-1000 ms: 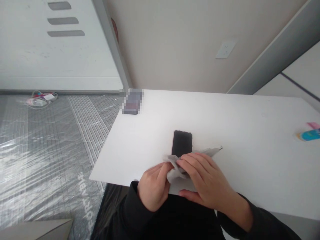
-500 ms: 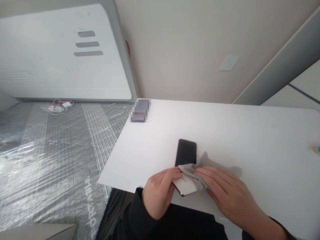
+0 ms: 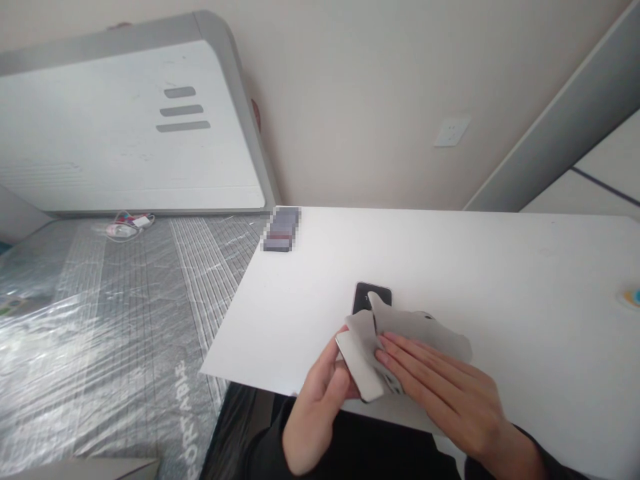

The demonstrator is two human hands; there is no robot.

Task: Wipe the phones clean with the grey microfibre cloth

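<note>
My left hand (image 3: pixel 317 400) grips a flat white slab (image 3: pixel 361 373) with a thin dark edge, likely a phone, tilted above the near edge of the table. Over its upper part lies a soft grey cloth (image 3: pixel 364 331). The fingers of my right hand (image 3: pixel 445 393) are held together and press the cloth against the slab's right side. Just beyond, a phone with a black screen (image 3: pixel 363 298) rests on the white table, its lower part hidden by the cloth and the slab.
The white table (image 3: pixel 500 267) reaches to the wall. A blurred-out dark object (image 3: pixel 281 230) lies at its far left corner. At the right edge sits a small colourful item (image 3: pixel 634 297). Plastic sheeting (image 3: pixel 125 320) covers the surface at left, with a cable bundle (image 3: pixel 125 227) on it.
The white slab has turned and tilted in my left hand, whose thumb now shows along the near side. The cloth has shifted up over it and covers more of the black-screened phone. The view has tilted up slightly.
</note>
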